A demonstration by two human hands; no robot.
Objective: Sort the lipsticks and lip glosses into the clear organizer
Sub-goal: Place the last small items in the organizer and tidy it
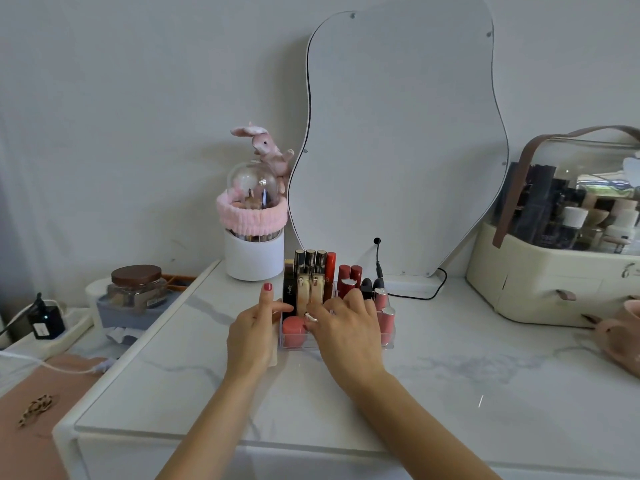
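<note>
Two bare forearms reach in from the bottom edge across a white marble-patterned desk (pixel 450 368). At their ends, the left hand (pixel 254 336) rests against the left wall of the clear organizer (pixel 388 342), fingers fairly straight and its grip released, holding nothing. Beside it, the right hand (pixel 346 327) lies over the organizer's front middle and hides those compartments; a silver-tipped item shows at its thumb, but whether the grip grasps it cannot be told.

Standing upright in the organizer's back rows are a black lipstick (pixel 288 291), gold lip glosses (pixel 310 282) and red lipsticks (pixel 348 275). Nearer the front sit pink lip glosses (pixel 384 311) along the right side and a round pink pot (pixel 294 330) at the front left.

Behind the organizer a wavy-edged mirror (pixel 398 133) leans on the wall, with a black cable (pixel 415 292) at its foot. Left of it stands a white brush holder (pixel 254 252) with a glass dome, a pink band and a pink rabbit. A cream cosmetics case (pixel 547 282) occupies the right. Off the desk's left edge is a brown-lidded jar (pixel 136 289).
</note>
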